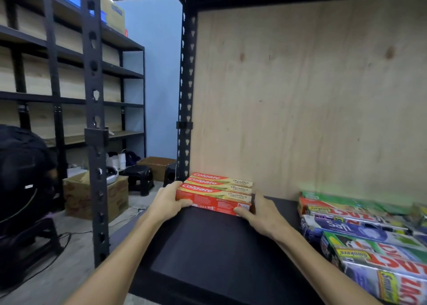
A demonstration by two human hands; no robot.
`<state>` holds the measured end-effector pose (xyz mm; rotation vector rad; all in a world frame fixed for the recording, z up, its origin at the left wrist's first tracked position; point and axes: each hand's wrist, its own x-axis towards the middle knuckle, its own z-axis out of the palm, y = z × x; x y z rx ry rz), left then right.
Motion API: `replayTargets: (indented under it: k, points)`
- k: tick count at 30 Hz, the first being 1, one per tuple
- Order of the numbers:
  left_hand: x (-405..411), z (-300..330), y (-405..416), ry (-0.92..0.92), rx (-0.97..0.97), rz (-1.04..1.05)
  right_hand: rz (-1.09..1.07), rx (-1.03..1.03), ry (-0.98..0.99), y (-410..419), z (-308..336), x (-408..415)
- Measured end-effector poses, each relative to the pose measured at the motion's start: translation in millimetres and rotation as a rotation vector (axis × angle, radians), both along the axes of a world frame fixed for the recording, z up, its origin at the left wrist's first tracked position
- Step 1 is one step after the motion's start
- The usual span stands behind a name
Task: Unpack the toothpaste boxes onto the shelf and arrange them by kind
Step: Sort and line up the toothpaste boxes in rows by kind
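Three red Colgate boxes [218, 192] lie side by side at the back left of the black shelf [208, 247], against the plywood back. My left hand [169, 202] grips the left end of the front box, thumb on its front face. My right hand [256, 212] holds the right end of the same box, thumb on the front face. On the right side of the shelf lies a pile of several other toothpaste boxes: Zact [379, 265], a blue Safi box [346, 227] and green ones [346, 200].
A black slotted upright [184, 97] stands at the shelf's left back corner, another [94, 120] nearer me. Cardboard cartons [97, 196] and black stools [141, 177] sit on the floor at left. A person in dark clothing [23, 177] crouches at far left. Cables run across the floor.
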<state>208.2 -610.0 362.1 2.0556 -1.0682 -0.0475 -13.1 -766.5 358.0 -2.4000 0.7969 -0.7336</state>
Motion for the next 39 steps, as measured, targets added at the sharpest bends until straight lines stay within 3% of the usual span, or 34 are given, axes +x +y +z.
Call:
replayTargets:
  k: [8,16,23,27,30,34,39]
  points:
    - [8,-5,0,0.084,-0.054,-0.019,-0.008,-0.042,-0.013,-3,-5,1]
    - [4,-5,-1,0.054,-0.04,-0.015,-0.043,-0.078,0.001,4,-4,-1]
    - [1,-7,-3,0.032,0.037,-0.019,-0.088,0.037,-0.117,12,-4,-7]
    - [-12,-5,5,-0.144,0.073,0.045,-0.088,0.006,-0.154,22,-2,-15]
    - [-29,-6,15,-0.284,-0.007,0.097,-0.129,-0.06,-0.163,34,0,-26]
    - [-62,-5,22,-0.481,-0.126,-0.003,-0.122,-0.173,-0.23,60,1,-51]
    - [-127,2,2,-0.281,-0.271,-0.088,-0.141,-0.179,-0.291,73,11,-88]
